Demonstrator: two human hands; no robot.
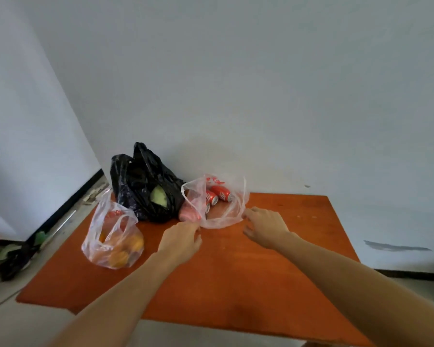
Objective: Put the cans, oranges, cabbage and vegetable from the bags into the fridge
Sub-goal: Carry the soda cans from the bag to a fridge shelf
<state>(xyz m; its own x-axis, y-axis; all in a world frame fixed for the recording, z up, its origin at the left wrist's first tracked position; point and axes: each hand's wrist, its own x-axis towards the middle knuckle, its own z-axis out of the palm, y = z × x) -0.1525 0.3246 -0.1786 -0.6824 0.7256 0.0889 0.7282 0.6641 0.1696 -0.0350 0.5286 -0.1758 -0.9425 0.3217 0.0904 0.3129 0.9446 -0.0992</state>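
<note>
At back of bench (236,271), red cans (217,195) lying on sides inside clear bag (226,217), long axes pointing toward left hand (183,237). Left fingers curling at rim, grip unclear. Right hand (266,226) touching opposite rim, fingers spreading loose, holding nothing.

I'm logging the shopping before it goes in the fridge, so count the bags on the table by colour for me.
Clear bags: 2 (bag of oranges, bag of cans)
Black bags: 1 (black bag)
Total: 3
</note>
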